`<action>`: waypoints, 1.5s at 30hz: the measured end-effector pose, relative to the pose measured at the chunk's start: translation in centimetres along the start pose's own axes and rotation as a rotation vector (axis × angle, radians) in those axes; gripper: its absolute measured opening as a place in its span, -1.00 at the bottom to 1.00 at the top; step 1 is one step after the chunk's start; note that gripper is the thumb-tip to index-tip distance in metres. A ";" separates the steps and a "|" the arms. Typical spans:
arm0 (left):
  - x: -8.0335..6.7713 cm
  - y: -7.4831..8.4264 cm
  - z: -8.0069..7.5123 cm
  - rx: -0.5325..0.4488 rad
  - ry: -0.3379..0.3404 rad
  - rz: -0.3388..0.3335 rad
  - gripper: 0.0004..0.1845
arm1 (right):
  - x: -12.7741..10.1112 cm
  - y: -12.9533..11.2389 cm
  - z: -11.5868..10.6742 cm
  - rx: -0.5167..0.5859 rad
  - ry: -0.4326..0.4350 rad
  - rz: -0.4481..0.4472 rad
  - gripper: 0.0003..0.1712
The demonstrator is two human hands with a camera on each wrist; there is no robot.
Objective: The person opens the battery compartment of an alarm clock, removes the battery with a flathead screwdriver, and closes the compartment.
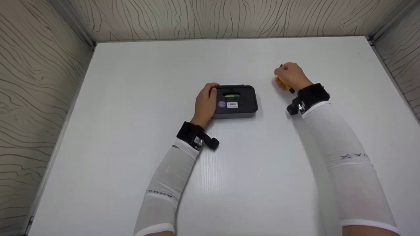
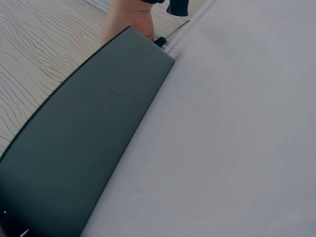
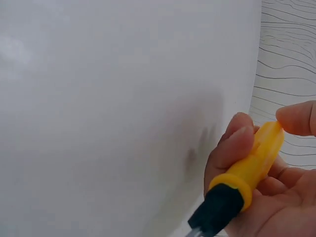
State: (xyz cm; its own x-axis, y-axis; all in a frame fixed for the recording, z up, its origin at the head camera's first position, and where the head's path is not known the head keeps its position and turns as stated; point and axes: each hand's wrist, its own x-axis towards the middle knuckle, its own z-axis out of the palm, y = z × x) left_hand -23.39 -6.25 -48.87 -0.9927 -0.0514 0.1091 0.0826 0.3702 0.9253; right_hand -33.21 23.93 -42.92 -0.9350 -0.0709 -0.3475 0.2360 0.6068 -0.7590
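Test booth: white table (image 1: 131, 98), wood-grain panel walls (image 1: 32, 82).

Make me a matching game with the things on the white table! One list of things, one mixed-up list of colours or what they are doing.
Things:
1. left hand
2. right hand
3. box
4. table

Descriptions:
A. dark grey, with a small white label on top
B. plain white
C. grips a screwdriver with a yellow handle
D. holds the left side of the box

Pairs: 1-D, 2-C, 3-A, 4-B
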 end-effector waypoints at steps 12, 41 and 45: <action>0.1 0.0 -0.1 0.000 0.004 -0.001 -0.64 | -1.3 -2.2 0.8 -0.105 0.055 -0.159 -0.45; 0.0 0.0 0.2 0.004 -0.001 0.003 -0.64 | -5.1 -7.7 6.5 0.650 0.408 -0.818 -0.36; 0.0 0.0 0.1 0.009 0.002 0.004 -0.64 | -5.4 -8.2 7.1 0.739 0.383 -0.836 -0.34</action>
State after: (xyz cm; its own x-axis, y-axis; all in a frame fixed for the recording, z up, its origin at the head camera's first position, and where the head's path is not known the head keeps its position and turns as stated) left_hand -23.39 -6.13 -48.88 -0.9922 -0.0513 0.1134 0.0857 0.3791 0.9214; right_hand -28.25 13.71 -38.79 -0.8604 0.0898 0.5016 -0.5095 -0.1302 -0.8506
